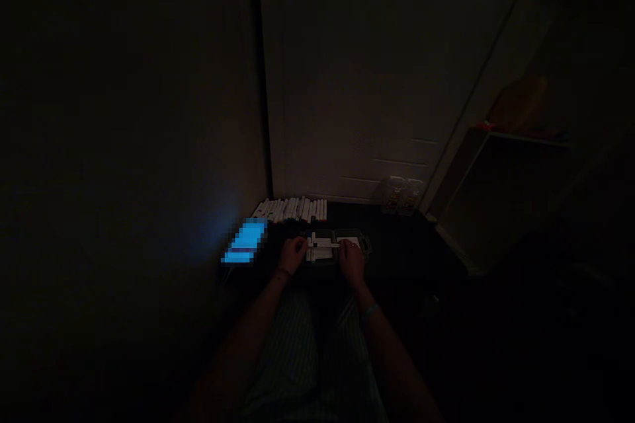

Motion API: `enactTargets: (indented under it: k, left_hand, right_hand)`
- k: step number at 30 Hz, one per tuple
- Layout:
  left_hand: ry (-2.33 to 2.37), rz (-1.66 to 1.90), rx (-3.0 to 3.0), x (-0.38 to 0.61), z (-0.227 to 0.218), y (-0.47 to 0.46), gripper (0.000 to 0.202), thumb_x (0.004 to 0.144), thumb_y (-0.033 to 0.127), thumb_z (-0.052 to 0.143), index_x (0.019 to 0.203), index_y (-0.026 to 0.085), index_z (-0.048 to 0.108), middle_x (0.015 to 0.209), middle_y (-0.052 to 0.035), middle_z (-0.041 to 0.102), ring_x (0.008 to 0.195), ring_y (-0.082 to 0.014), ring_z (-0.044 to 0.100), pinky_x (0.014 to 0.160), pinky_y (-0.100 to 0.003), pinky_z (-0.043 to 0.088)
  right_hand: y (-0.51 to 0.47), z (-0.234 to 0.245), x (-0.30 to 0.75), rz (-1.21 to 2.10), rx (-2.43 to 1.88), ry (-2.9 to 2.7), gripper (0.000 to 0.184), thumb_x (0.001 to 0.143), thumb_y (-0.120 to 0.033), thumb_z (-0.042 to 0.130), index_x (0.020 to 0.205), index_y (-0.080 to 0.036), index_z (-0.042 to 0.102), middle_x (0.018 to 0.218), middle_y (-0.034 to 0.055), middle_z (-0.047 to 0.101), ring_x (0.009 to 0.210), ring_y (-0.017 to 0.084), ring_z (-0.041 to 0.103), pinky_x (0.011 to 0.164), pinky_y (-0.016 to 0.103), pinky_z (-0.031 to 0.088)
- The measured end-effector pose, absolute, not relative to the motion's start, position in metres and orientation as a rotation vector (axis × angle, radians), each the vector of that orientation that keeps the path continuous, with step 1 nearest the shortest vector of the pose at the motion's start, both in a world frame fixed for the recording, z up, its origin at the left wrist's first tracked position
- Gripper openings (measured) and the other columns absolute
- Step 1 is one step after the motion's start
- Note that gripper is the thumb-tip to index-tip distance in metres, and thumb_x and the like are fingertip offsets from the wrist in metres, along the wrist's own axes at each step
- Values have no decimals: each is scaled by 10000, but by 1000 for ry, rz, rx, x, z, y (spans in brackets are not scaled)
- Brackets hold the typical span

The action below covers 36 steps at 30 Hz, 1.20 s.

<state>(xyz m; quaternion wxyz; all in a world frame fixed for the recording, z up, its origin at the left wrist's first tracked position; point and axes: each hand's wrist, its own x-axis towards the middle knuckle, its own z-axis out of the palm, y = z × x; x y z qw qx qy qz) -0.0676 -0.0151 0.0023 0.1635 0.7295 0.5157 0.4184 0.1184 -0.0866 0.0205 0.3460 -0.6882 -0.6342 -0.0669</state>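
In very dim light, a thin white marker point(326, 245) lies level between my two hands. My right hand point(352, 261) has its fingers closed around the marker's right end. My left hand point(294, 252) is closed at its left end, with the fingertips pinched there. Below the marker is a case with compartments and a dull rim point(368, 244). A few white markers point(310, 254) stand or lie in its left part, and pale flat pieces point(325, 252) show in the middle; their kind is too dark to tell.
A row of several white markers point(290, 209) lies along the back of the dark table point(411, 248). A glowing, pixelated screen point(245, 242) sits at left. Two clear packages point(401, 195) lean on the back wall. A shelf unit point(476, 172) stands at right.
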Motion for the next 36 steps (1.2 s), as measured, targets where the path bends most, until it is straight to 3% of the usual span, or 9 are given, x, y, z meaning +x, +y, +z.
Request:
enactTargets:
  k: [15,36]
  left_hand:
    - [1399,1260,2048,-65,3,-17,236,710,372,508,812,186,611,715,-17,527,725,-145,507,689,-264,411]
    - [1439,1216,2096,-66,3,-16,252,769,368,420,796,197,604,727,-25,532,747,-156,487,702,-276,395]
  right_hand:
    - [-85,19,119,-174,-1785,-1638,350,907,-282,217,899,-184,553,824,42,588,779,132,516,681,218,306]
    - [-85,20,118,-116,-1839,-1645,356,907,-286,217,935,-180,555,853,56,591,814,135,524,687,216,307]
